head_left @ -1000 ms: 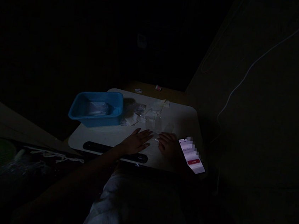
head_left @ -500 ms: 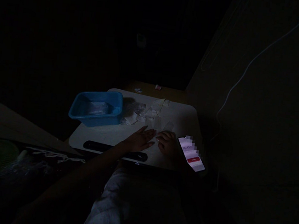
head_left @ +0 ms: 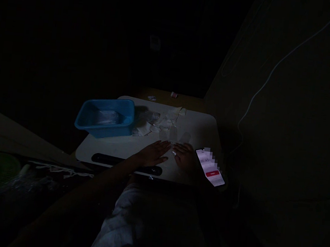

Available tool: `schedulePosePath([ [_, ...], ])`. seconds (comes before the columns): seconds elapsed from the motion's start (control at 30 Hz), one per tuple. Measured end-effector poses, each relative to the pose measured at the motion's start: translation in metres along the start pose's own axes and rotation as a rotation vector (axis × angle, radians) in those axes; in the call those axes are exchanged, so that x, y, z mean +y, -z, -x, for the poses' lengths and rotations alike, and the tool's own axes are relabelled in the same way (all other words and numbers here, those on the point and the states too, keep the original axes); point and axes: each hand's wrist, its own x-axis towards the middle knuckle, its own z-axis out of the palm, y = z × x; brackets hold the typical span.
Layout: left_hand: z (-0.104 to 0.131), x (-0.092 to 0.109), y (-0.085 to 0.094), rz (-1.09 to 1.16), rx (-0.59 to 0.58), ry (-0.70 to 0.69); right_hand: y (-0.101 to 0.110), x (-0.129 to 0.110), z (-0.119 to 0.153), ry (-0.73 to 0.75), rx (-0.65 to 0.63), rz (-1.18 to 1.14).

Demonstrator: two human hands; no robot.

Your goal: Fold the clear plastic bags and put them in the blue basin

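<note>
My left hand [head_left: 154, 153] lies palm down on a small white table [head_left: 115, 144], its fingers stretched toward the middle. Facing it, my right hand [head_left: 185, 158] also rests flat with its fingers extended, and the two sets of fingertips nearly meet. A small shiny spot shows by the right hand's fingers; I cannot make out what it is. Just beyond the fingertips are pale translucent flat pieces [head_left: 173, 133] with rounded ends. Behind them, crumpled clear plastic and whitish scraps [head_left: 145, 130] are spread out. Dim light hides finer detail.
A blue plastic basin [head_left: 109, 131] with a clear packet [head_left: 106, 117] inside stands on the left. A lit phone [head_left: 211, 168] lies at the right edge. Behind the table is a small pink-and-white spool-like item [head_left: 174, 95]. A white cable [head_left: 272, 72] hangs along the right wall.
My hands have shifted slightly, and the fingers of both now lie flatter and closer together. The view has moved a little; the basin and scraps stay in place.
</note>
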Motion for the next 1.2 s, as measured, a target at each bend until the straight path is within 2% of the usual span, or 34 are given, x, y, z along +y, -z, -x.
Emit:
schedulePosePath([
  [0.27,-0.001,0.0,0.002,-0.016,-0.031,-0.014,-0.002,0.005,0.003,-0.007,-0.014,0.013],
  [0.47,-0.001,-0.002,0.0,-0.058,-0.007,-0.027,-0.004,0.024,0.019,-0.021,-0.019,0.073],
  [0.6,-0.001,-0.003,-0.002,-0.071,-0.001,-0.034,0.002,0.026,0.028,-0.022,0.009,0.13],
  [0.8,-0.002,-0.003,0.001,-0.089,-0.043,-0.028,0.007,0.02,0.027,0.035,-0.142,0.164],
  [1.03,-0.001,-0.003,0.002,-0.08,-0.039,-0.035,0.011,0.021,0.02,-0.062,-0.248,0.211],
  [1.2,-0.005,0.002,0.01,-0.09,0.002,-0.06,0.011,0.022,0.019,-0.074,-0.272,0.205],
])
